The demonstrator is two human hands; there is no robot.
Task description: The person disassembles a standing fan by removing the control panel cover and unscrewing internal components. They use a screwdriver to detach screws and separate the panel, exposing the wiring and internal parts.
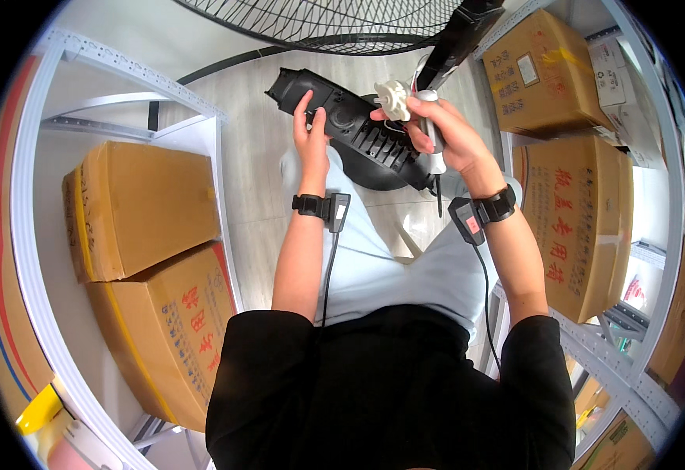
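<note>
Two hands: left hand (311, 129) grips black fan housing (350, 125); right hand (444, 137) clasps white knob part (393, 98).
Hidden: housing's lower right end behind right hand.
Axis: upper left to lower right.

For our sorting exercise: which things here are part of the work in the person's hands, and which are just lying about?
In hand:
- black plastic housing, steadied by the left hand
- white knob part, gripped in the right hand

Lying about:
- cardboard boxes on the metal shelving
- fan grille overhead
- stacked boxes at right
</note>
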